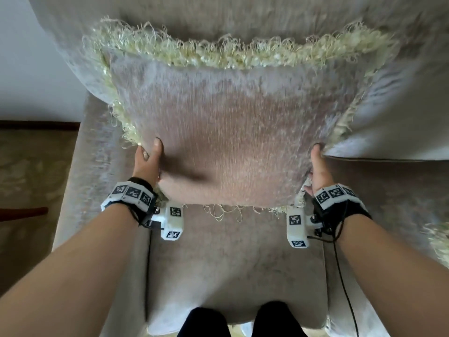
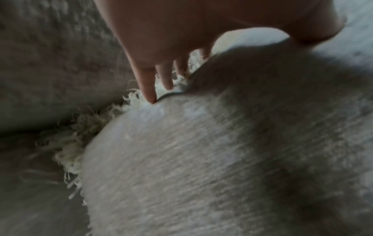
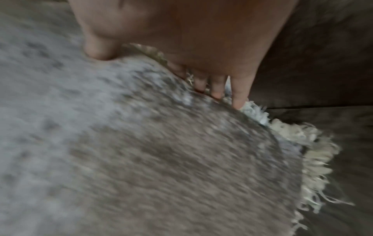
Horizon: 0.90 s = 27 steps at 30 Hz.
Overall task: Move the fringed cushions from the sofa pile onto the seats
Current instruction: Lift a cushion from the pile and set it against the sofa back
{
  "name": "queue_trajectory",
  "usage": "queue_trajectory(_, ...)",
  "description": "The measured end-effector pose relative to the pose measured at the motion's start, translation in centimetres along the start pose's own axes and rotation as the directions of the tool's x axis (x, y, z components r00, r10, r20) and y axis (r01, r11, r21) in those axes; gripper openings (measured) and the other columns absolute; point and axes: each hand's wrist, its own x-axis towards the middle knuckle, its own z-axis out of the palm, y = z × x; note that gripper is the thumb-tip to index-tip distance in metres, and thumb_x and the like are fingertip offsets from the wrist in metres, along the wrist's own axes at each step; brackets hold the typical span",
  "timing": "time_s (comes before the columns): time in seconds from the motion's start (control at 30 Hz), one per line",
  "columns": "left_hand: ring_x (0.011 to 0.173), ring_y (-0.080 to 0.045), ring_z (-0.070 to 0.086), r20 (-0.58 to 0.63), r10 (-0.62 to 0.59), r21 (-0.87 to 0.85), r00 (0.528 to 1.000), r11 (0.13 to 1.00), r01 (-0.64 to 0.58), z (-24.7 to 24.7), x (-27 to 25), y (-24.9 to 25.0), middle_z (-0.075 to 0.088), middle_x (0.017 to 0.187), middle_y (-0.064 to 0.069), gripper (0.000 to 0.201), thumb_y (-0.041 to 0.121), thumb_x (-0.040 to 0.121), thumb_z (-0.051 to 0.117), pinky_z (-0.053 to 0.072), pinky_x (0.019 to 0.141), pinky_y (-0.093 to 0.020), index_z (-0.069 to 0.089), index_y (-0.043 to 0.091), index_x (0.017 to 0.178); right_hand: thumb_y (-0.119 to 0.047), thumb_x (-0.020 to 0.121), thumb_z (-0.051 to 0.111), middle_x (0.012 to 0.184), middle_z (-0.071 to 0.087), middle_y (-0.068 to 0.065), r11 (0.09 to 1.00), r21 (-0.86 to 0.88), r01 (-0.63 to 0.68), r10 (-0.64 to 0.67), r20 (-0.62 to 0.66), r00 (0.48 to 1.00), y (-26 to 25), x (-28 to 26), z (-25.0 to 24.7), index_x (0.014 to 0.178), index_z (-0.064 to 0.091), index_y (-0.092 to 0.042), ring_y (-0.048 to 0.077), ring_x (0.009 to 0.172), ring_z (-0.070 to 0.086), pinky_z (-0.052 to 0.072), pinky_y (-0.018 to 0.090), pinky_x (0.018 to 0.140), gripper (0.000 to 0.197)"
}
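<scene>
1. Head view: both hands are gripping one fringed cushion [image 1: 233, 132] by its near corners, over the sofa seat [image 1: 233, 268], far edge by the backrest [image 1: 218, 15]. The left hand [image 1: 148, 164] is holding the left side, thumb on top; the right hand [image 1: 318, 169] the right side. Another fringe [image 1: 439, 242] is showing far right.
2. Left wrist view: the left hand [image 2: 181, 32] is pinching the cushion [image 2: 222, 151] edge, its fingers [image 2: 147, 84] curling behind into the fringe.
3. Right wrist view, blurry: the right hand [image 3: 181, 35] is clamping the cushion [image 3: 151, 151], thumb in front, fingers [image 3: 240, 94] behind.
</scene>
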Motion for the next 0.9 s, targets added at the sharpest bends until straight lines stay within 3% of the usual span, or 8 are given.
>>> queue_trajectory(0.27,0.123,-0.022,0.047,-0.036,0.015,0.086,0.999,0.996,-0.012,0.2,1.8,-1.6,0.046,0.128,0.002,0.100,0.073,0.083,0.062,0.039,0.115,-0.042,0.027,0.013,0.155,-0.072,0.086,0.045,0.140,0.045,-0.003,0.986,-0.091,0.142,-0.145,-0.034,0.989,1.1,1.2,0.6,0.147,0.035,-0.028,0.015,0.119,0.045,0.031,0.035,0.101,0.076)
queue_trajectory(0.33,0.126,-0.021,0.046,-0.018,0.023,0.047,1.000,0.999,-0.022,0.4,1.2,-1.7,0.045,0.133,0.004,0.098,0.074,0.084,0.060,0.039,0.118,-0.052,0.027,0.017,0.157,-0.088,0.069,0.045,0.153,0.036,-0.001,0.990,-0.061,0.124,-0.127,-0.044,0.991,0.3,1.3,0.7,0.153,0.026,-0.030,0.020,0.129,0.044,0.033,0.038,0.103,0.104)
queue_trajectory(0.43,0.142,-0.019,0.045,0.010,0.057,-0.014,0.998,0.998,-0.057,0.4,0.3,-1.5,0.049,0.147,0.010,0.126,0.095,0.059,0.058,0.034,0.123,-0.051,0.030,0.025,0.160,-0.098,0.041,0.046,0.147,0.044,-0.001,0.998,0.055,0.034,-0.034,-0.003,0.999,-0.4,-0.1,1.1,0.149,0.035,-0.032,0.017,0.110,0.057,0.047,0.032,0.091,0.127)
queue_trajectory(0.53,0.147,-0.019,0.042,0.011,0.084,-0.028,0.996,0.996,-0.083,0.5,0.7,-1.4,0.048,0.156,0.007,0.139,0.105,0.047,0.054,0.027,0.126,-0.049,0.031,0.027,0.161,-0.074,0.083,0.047,0.092,0.061,-0.004,0.987,0.156,0.025,-0.023,-0.015,1.000,-1.0,-1.6,1.3,0.134,0.053,-0.015,0.002,0.060,0.063,0.045,0.008,0.045,0.078)
queue_trajectory(0.6,0.146,-0.019,0.043,0.007,0.073,-0.031,0.997,0.997,-0.073,0.7,0.2,-0.9,0.048,0.155,0.006,0.128,0.095,0.055,0.051,0.027,0.126,-0.047,0.032,0.025,0.160,-0.065,0.093,0.042,0.080,0.052,-0.010,0.992,0.121,0.045,-0.042,-0.027,0.999,-1.1,-1.9,1.4,0.122,0.058,-0.016,-0.008,0.041,0.054,0.037,0.007,0.034,0.059)
queue_trajectory(0.7,0.145,-0.019,0.044,0.007,0.064,-0.011,0.998,0.998,-0.064,0.7,-0.2,-0.9,0.049,0.153,0.006,0.121,0.089,0.060,0.051,0.028,0.126,-0.047,0.034,0.024,0.160,-0.060,0.097,0.035,0.067,0.049,-0.015,0.999,0.023,0.048,-0.045,-0.111,0.993,-1.0,-1.2,1.5,0.082,0.044,-0.033,-0.018,0.032,0.044,0.033,0.003,0.035,0.031)
queue_trajectory(0.83,0.149,-0.026,0.038,-0.049,0.011,0.062,0.999,0.998,-0.008,1.0,0.5,-0.9,0.042,0.160,-0.001,0.103,0.080,0.086,0.050,0.026,0.126,-0.047,0.026,0.017,0.163,-0.096,0.064,0.033,0.080,0.049,-0.010,0.999,-0.038,-0.009,0.005,-0.106,0.994,-0.6,-0.6,1.2,0.086,0.046,-0.029,0.004,0.060,0.047,0.035,0.020,0.058,0.072)
queue_trajectory(0.9,0.149,-0.029,0.038,-0.090,-0.016,0.110,0.996,0.994,0.026,1.0,0.2,-0.5,0.037,0.163,-0.004,0.106,0.080,0.085,0.052,0.029,0.124,-0.050,0.022,0.016,0.164,-0.097,0.063,0.030,0.107,0.058,0.004,0.993,-0.120,-0.018,0.003,-0.124,0.992,-1.0,-0.5,0.9,0.106,0.056,-0.021,0.018,0.083,0.057,0.037,0.030,0.077,0.091)
